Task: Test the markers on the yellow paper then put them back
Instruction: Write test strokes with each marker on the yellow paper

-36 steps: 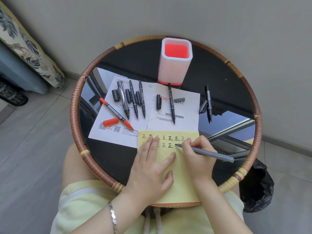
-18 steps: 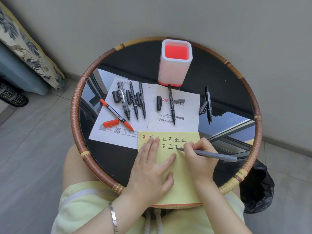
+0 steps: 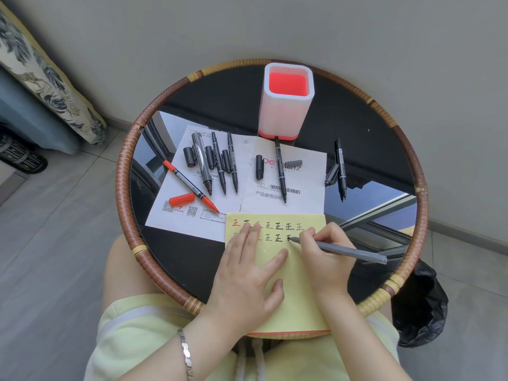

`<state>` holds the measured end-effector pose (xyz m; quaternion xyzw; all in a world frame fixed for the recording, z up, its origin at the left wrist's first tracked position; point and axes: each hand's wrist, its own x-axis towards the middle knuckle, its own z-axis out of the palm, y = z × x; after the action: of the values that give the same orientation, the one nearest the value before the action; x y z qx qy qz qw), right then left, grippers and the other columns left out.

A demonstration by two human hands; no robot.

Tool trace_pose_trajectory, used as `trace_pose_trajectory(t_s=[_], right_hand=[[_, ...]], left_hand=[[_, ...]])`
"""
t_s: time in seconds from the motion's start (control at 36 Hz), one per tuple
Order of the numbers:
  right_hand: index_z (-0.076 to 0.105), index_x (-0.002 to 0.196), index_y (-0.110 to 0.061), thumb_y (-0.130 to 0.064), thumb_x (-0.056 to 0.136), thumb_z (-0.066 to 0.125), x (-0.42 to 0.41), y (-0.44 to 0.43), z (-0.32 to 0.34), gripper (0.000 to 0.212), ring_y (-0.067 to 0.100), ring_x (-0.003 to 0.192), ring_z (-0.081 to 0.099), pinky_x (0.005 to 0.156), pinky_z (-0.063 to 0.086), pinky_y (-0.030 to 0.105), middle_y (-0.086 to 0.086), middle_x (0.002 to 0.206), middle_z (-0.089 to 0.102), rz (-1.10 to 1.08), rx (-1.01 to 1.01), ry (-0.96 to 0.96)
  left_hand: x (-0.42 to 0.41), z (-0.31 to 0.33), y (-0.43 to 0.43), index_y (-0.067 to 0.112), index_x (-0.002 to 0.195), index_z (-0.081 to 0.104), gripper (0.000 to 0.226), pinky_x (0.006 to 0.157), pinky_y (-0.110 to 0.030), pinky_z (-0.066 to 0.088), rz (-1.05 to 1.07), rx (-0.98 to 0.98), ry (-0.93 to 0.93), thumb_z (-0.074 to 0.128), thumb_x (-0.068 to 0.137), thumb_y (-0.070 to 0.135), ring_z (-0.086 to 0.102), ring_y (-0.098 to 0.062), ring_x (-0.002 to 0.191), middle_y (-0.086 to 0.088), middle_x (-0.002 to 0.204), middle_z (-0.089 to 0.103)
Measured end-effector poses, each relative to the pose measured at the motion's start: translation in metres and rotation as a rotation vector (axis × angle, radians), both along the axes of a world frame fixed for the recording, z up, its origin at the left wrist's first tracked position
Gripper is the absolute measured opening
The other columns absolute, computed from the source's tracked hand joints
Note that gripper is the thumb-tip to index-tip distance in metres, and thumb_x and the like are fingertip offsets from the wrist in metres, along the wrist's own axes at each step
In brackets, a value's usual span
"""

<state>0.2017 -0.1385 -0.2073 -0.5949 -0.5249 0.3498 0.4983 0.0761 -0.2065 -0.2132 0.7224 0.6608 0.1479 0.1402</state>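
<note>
A yellow paper pad (image 3: 291, 284) lies at the near edge of the round table, with two rows of written characters near its top. My left hand (image 3: 247, 273) presses flat on the pad with straight fingers. My right hand (image 3: 323, 257) grips a grey marker (image 3: 349, 251), its tip touching the second row of characters. Several uncapped black markers (image 3: 220, 166) and a red marker (image 3: 189, 185) lie on white sheets (image 3: 198, 215) behind the pad, with loose caps beside them. A white pen holder with a red inside (image 3: 286, 105) stands at the back.
The table has a woven rattan rim (image 3: 123, 193) and a reflective black glass top. Another black marker (image 3: 341, 169) with a grey cap lies on the glass at the right. A black bag (image 3: 420, 306) sits on the floor at the lower right. A patterned cushion (image 3: 41, 75) is at the left.
My right hand has shifted slightly to the right along the second row, adding strokes of a new character. My left hand stays pressed on the pad.
</note>
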Motion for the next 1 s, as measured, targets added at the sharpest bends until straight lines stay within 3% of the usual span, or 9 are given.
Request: trace_pose_trajectory(t_s=[0.25,0.36,0.69,0.81,0.86,1.0], right_hand=[[0.031,0.045,-0.017,-0.007,0.068,0.058,0.0,-0.001,0.001,0.037,0.006,0.04,0.032,0.043,0.027,0.011,-0.008,0.038,0.036,-0.027,-0.033,0.011],[0.031,0.045,-0.016,0.008,0.073,0.06,0.0,-0.001,0.0,0.047,0.005,0.04,0.034,0.044,0.029,0.01,-0.009,0.037,0.037,-0.017,-0.051,0.002],[0.034,0.048,-0.012,0.014,0.073,0.054,0.0,0.0,0.003,0.042,0.003,0.041,0.034,0.045,0.029,0.008,-0.008,0.04,0.037,-0.149,-0.026,0.044],[0.041,0.055,-0.013,0.006,0.081,0.058,0.001,0.002,0.003,0.036,0.003,0.045,0.042,0.049,0.035,0.01,-0.006,0.048,0.042,-0.205,-0.005,0.066],[0.046,0.063,-0.016,-0.004,0.084,0.062,0.001,0.003,0.006,0.029,0.004,0.043,0.044,0.046,0.039,0.015,0.004,0.052,0.047,-0.209,-0.042,0.133],[0.053,0.069,-0.009,-0.018,0.084,0.063,0.015,0.007,0.021,0.02,-0.001,0.041,0.046,0.043,0.038,0.009,0.004,0.053,0.05,-0.064,-0.158,0.157]], left_hand=[[0.0,-0.002,0.0,0.031,0.113,0.063,0.043,0.107,-0.04,0.023,0.001,0.016,-0.014,0.047,0.075,0.04,0.037,-0.036,0.129,-0.024,0.135,0.048],[0.0,-0.003,0.0,0.031,0.114,0.061,0.043,0.107,-0.04,0.022,0.0,0.024,-0.012,0.047,0.075,0.041,0.034,-0.034,0.129,-0.024,0.135,0.048],[-0.001,-0.002,0.0,0.032,0.114,0.063,0.044,0.107,-0.039,0.021,-0.003,0.011,0.008,0.046,0.075,0.041,0.032,-0.034,0.129,-0.024,0.134,0.049],[0.0,-0.002,0.0,0.032,0.114,0.063,0.043,0.107,-0.039,0.021,0.001,0.009,0.016,0.046,0.075,0.041,0.033,-0.034,0.129,-0.024,0.135,0.048],[0.0,-0.002,0.0,0.031,0.114,0.063,0.043,0.107,-0.039,0.021,0.001,0.014,0.022,0.046,0.075,0.041,0.033,-0.034,0.129,-0.024,0.134,0.049],[0.004,-0.002,0.002,0.028,0.109,0.063,0.042,0.106,-0.043,0.022,0.003,0.03,0.034,0.046,0.073,0.04,0.032,-0.035,0.129,-0.02,0.135,0.05]])
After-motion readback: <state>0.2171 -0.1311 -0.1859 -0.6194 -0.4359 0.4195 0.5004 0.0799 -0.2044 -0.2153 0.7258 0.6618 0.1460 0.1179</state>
